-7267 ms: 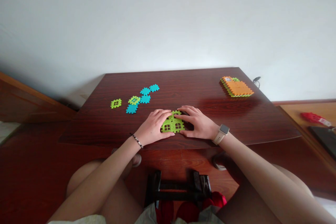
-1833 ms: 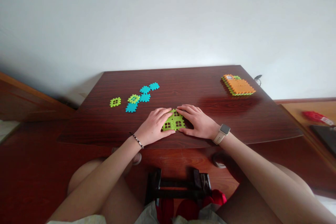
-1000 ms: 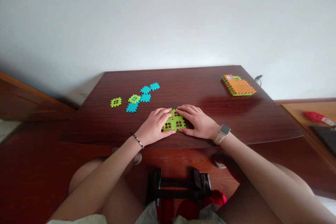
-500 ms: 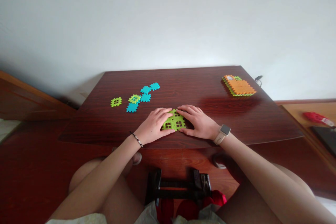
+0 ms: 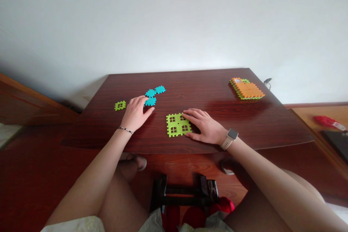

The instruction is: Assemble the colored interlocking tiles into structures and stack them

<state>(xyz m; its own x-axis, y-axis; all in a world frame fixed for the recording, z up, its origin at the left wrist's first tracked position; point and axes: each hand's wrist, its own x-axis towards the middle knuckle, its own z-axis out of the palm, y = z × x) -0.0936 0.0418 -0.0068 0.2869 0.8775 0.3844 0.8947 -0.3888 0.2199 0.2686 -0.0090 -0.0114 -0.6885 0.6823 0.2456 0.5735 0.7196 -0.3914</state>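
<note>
While the right hand [image 5: 203, 126] lies open and flat, resting on the edge of a green interlocking plastic house panel [image 5: 177, 124] on the table [image 5: 209, 87], the left hand [image 5: 134, 113] sits open, its fingertips beside three teal tiles [image 5: 150, 93]. Also present: one green tile [image 5: 120, 106], one orange-topped stack [image 5: 247, 88], and a white wall [image 5: 174, 25] behind the dark reddish wood table.

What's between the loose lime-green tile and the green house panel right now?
In the head view, the left hand lies between the lime-green tile and the green house panel, its fingertips reaching the teal tiles.
</note>
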